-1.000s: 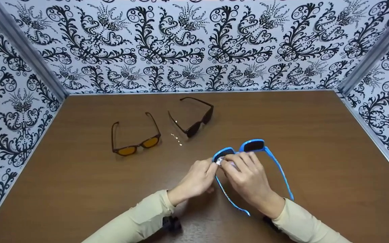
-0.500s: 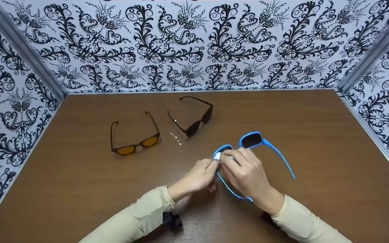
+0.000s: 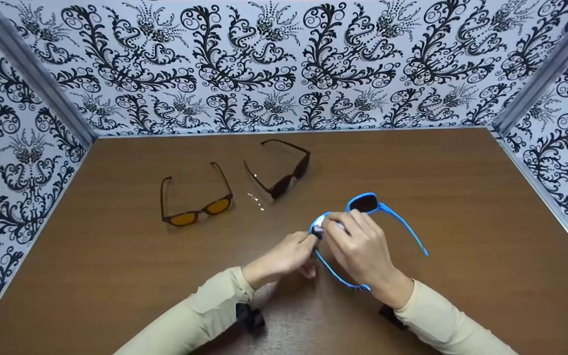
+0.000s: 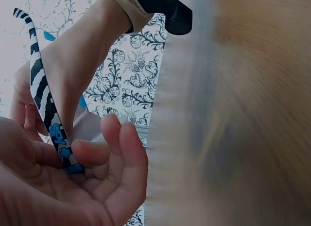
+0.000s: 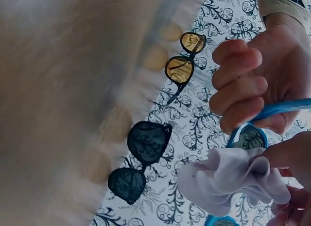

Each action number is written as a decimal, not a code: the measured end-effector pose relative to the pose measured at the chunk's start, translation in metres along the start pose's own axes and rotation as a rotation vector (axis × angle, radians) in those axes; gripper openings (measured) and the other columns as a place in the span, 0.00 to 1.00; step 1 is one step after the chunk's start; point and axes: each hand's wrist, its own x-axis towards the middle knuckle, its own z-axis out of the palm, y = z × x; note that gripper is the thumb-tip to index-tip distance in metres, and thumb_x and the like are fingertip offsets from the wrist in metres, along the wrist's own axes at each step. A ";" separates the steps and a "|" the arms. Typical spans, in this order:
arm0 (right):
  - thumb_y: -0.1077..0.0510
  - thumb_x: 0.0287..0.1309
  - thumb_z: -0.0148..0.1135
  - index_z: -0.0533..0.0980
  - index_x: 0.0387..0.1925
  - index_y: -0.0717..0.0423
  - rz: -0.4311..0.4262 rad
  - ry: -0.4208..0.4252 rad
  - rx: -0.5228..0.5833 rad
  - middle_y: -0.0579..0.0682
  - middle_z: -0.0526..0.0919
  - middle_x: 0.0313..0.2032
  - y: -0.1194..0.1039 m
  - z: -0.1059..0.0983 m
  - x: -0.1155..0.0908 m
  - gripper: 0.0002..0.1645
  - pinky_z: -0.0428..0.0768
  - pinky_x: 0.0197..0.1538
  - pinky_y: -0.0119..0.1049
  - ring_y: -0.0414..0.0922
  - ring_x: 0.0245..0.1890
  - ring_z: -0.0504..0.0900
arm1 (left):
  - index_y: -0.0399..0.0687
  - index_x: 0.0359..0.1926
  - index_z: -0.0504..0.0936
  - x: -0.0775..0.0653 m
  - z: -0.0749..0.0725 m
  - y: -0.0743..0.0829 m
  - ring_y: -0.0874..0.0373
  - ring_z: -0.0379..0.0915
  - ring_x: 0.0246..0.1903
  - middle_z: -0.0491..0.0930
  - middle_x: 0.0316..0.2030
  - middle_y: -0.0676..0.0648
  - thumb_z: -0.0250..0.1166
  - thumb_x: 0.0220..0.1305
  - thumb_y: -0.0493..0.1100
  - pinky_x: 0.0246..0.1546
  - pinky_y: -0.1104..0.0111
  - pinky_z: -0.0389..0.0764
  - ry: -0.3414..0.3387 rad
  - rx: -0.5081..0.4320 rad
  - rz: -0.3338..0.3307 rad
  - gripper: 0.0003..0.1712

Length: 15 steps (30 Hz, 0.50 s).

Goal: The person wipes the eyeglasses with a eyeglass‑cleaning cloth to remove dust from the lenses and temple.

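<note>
My left hand [image 3: 289,254] grips blue-framed sunglasses [image 3: 364,202] near a hinge, thumb and fingers at the lens edge. In the left wrist view, their zebra-striped temple [image 4: 41,82] rises out of the curled fingers. A pale lilac-white cloth [image 5: 228,182] is bunched in my right hand [image 3: 363,249], pinched between thumb and fingers. The cloth lies against the lens nearer the left hand, and the right hand covers much of that lens and the bridge. Both temples are unfolded, and the frame is held above the table.
Glasses with orange lenses [image 3: 219,206] lie unfolded on the left of the brown wooden table [image 3: 461,197]. Beside them are dark sunglasses [image 3: 281,188], also unfolded. Small shiny specks [image 3: 255,201] show between the two pairs. Patterned panels [image 3: 274,64] border the table at the back and sides.
The blue sunglasses have tilted, their far lens and temple rising in the head view. The cloth and right fingers have shifted slightly upward on the near lens. The left hand has barely moved.
</note>
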 end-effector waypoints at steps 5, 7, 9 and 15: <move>0.67 0.53 0.65 0.77 0.32 0.57 0.002 -0.086 0.218 0.48 0.80 0.33 0.001 -0.001 -0.002 0.05 0.72 0.29 0.34 0.44 0.26 0.73 | 0.45 0.23 0.68 -0.003 0.000 -0.001 0.63 0.69 0.13 0.63 0.13 0.51 0.41 0.69 0.37 0.18 0.71 0.76 -0.024 -0.083 -0.009 0.16; 0.69 0.47 0.67 0.77 0.31 0.56 0.026 -0.126 0.184 0.49 0.80 0.32 0.000 -0.003 -0.003 0.09 0.73 0.29 0.34 0.45 0.26 0.71 | 0.44 0.23 0.68 -0.004 -0.001 -0.002 0.62 0.68 0.12 0.64 0.13 0.50 0.42 0.68 0.37 0.18 0.71 0.76 -0.009 -0.053 0.000 0.16; 0.69 0.46 0.66 0.76 0.29 0.57 0.041 -0.153 0.066 0.50 0.79 0.30 -0.002 -0.003 -0.004 0.09 0.72 0.27 0.36 0.46 0.25 0.71 | 0.43 0.24 0.69 -0.004 -0.002 -0.002 0.62 0.68 0.12 0.65 0.13 0.50 0.42 0.67 0.37 0.17 0.71 0.76 0.007 -0.013 0.005 0.15; 0.68 0.62 0.50 0.77 0.29 0.61 0.049 -0.134 -0.242 0.55 0.79 0.30 -0.008 0.000 -0.003 0.10 0.69 0.24 0.37 0.50 0.24 0.71 | 0.41 0.24 0.71 -0.003 -0.002 -0.004 0.61 0.68 0.11 0.68 0.12 0.49 0.44 0.66 0.37 0.17 0.68 0.78 0.021 0.042 -0.008 0.15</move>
